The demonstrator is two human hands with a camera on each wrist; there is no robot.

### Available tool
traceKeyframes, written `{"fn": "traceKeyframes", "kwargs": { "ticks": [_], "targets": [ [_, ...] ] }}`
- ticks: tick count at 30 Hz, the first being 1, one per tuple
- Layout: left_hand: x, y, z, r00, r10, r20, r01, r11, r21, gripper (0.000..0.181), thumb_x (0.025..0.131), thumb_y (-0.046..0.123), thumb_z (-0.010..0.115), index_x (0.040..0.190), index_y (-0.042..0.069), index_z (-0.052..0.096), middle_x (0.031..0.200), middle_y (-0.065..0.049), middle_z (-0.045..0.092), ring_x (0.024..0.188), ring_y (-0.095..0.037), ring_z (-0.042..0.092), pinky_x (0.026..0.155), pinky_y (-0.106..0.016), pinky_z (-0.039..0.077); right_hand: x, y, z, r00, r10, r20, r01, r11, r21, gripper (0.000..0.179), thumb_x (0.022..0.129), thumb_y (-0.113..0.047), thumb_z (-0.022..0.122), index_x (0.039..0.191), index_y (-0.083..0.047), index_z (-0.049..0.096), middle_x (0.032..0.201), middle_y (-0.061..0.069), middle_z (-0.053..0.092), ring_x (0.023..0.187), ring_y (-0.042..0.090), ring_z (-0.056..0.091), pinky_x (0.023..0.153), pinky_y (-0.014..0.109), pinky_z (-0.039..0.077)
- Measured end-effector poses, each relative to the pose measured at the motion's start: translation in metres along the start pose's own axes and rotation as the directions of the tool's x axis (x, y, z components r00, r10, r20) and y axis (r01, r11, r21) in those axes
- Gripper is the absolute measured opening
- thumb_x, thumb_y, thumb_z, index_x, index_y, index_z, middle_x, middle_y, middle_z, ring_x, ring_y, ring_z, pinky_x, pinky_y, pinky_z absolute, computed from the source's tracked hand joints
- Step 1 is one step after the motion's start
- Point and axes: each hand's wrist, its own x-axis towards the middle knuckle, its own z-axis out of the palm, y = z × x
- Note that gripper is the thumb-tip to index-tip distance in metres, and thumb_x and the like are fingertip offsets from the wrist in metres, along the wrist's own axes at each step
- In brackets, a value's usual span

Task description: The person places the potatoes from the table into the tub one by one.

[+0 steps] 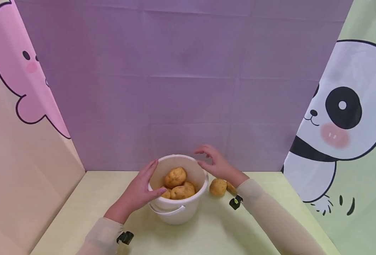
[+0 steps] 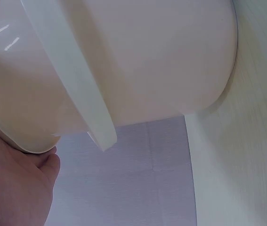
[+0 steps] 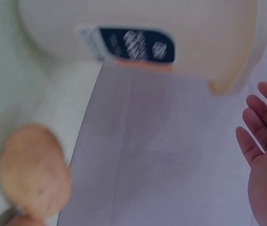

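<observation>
A white bucket with a hanging handle stands upright on the table, and several potatoes lie inside it. At its left rim, my left hand holds the bucket, the thumb reaching over the front edge. The left wrist view shows that hand's fingertips at the rim, partly hidden. My right hand is raised by the right side of the rim, fingers spread and holding nothing. In the right wrist view it appears apart from the bucket.
Right of the bucket, a potato lies on the table beside another potato partly covered by my right forearm. A purple cloth backdrop rises behind the table, with printed side panels at left and right.
</observation>
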Motion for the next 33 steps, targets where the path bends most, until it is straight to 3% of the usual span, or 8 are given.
{"fn": "traceKeyframes", "kwargs": {
  "ticks": [8, 15, 22, 33],
  "targets": [
    [0.001, 0.0, -0.001, 1.0, -0.001, 0.0, 0.001, 1.0, 0.001, 0.109, 0.095, 0.056, 0.081, 0.176, 0.008, 0.027, 0.181, -0.017, 0.024, 0.163, -0.05, 0.029, 0.119, -0.076, 0.038, -0.038, 0.032, -0.02, 0.993, 0.117, -0.005, -0.117, 0.993, -0.017, 0.049, 0.103, -0.013, 0.073, 0.151, -0.005, 0.063, 0.148, 0.017, 0.063, 0.126, 0.033, 0.056, 0.103, 0.058, 0.051],
    [0.002, 0.0, -0.002, 1.0, 0.015, -0.009, -0.015, 1.0, 0.002, 0.108, 0.095, 0.055, 0.081, 0.176, 0.007, 0.027, 0.18, -0.02, 0.025, 0.162, -0.052, 0.03, 0.119, -0.077, 0.037, -0.067, 0.052, -0.029, 0.982, 0.189, 0.004, -0.188, 0.981, -0.052, 0.051, 0.101, -0.012, 0.076, 0.15, -0.004, 0.064, 0.149, 0.018, 0.062, 0.132, 0.046, 0.056, 0.108, 0.068, 0.05],
    [0.0, 0.001, -0.003, 1.0, 0.016, -0.003, -0.016, 1.0, 0.0, 0.108, 0.095, 0.056, 0.08, 0.176, 0.007, 0.027, 0.181, -0.019, 0.025, 0.162, -0.052, 0.03, 0.119, -0.077, 0.037, -0.1, 0.072, -0.028, 0.964, 0.264, -0.008, -0.263, 0.956, -0.131, 0.053, 0.1, -0.011, 0.078, 0.15, -0.005, 0.064, 0.15, 0.013, 0.062, 0.142, 0.041, 0.054, 0.117, 0.066, 0.047],
    [0.0, 0.001, -0.002, 1.0, 0.007, 0.001, -0.007, 1.0, -0.007, 0.108, 0.095, 0.055, 0.081, 0.176, 0.007, 0.027, 0.181, -0.018, 0.025, 0.163, -0.051, 0.029, 0.119, -0.076, 0.037, -0.135, 0.089, -0.023, 0.95, 0.311, -0.035, -0.313, 0.945, -0.091, 0.053, 0.1, -0.013, 0.082, 0.148, 0.0, 0.065, 0.146, 0.023, 0.061, 0.141, 0.045, 0.052, 0.117, 0.07, 0.041]
  ]
}}
